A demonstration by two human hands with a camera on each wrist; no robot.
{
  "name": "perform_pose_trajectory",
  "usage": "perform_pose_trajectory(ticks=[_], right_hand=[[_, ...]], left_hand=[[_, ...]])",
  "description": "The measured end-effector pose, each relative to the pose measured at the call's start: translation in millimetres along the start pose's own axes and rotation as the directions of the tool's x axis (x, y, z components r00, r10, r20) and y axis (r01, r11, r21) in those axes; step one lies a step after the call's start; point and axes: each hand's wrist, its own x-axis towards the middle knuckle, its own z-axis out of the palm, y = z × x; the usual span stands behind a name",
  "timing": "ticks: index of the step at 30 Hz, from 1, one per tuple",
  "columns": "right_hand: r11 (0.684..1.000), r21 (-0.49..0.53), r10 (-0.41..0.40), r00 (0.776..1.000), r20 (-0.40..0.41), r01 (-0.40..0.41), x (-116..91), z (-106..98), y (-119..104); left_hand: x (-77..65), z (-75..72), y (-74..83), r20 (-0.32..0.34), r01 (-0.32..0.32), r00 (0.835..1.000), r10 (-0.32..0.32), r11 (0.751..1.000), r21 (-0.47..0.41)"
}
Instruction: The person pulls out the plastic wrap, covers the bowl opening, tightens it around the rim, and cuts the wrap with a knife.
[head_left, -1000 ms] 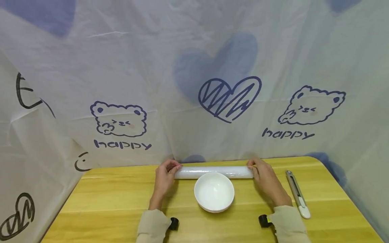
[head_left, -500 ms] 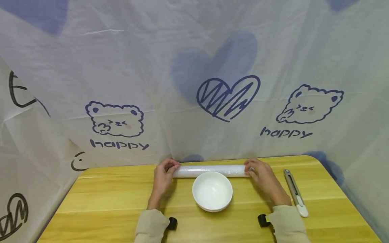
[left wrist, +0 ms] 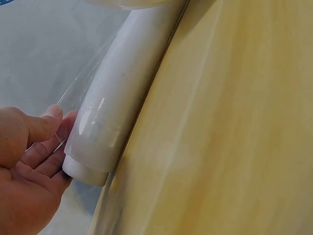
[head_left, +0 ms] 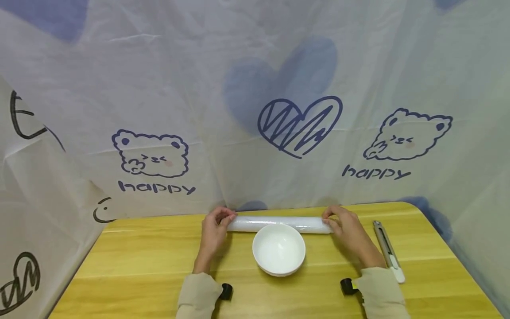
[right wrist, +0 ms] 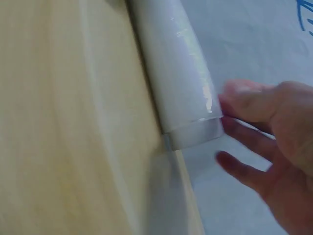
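In the dim right wrist view, the right hand (right wrist: 293, 129) is blurred at three o'clock; the film roll (right wrist: 176, 73) is streaked with glare.

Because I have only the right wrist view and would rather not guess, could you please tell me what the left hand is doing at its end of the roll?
Observer: The left hand pinches a thin clear film that stretches off the roll.
Operator: Thank you. Does anything stand near the roll's middle?
Observer: Yes, a white bowl stands upright on the table, on the near side of the roll in the head view.
Operator: And is there a cutting tool about?
Observer: A grey and white box cutter lies to the right of the right hand.
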Motion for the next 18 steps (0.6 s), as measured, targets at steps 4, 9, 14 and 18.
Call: perform_pose_trajectory(ticks=[4, 9, 14, 18], right_hand=[[0.999, 0.008, -0.043, 0.999, 0.023, 0.043, -0.2, -3.0, 0.9], [1.000, 0.024, 0.000, 1.000, 0.014, -0.001, -1.9, -6.7, 1.8], [0.994, 0.062, 0.091, 0.995, 0.038, -0.093, -2.9, -9.7, 1.0], [0.993, 0.066, 0.093, 0.993, 0.066, -0.097, -1.5, -11.9, -0.8]], left_hand=[[1.2, 0.7, 0.5, -0.004, -0.011, 1.000, 0.011, 1.000, 0.010], [2.5, -0.1, 0.8, 0.002, -0.011, 1.000, 0.011, 1.000, 0.015], [2.8, -1.0, 1.2, 0.003, -0.001, 1.000, 0.001, 1.000, 0.006], [3.5, -0.5, 0.6, 0.008, -0.001, 1.000, 0.001, 1.000, -0.004]])
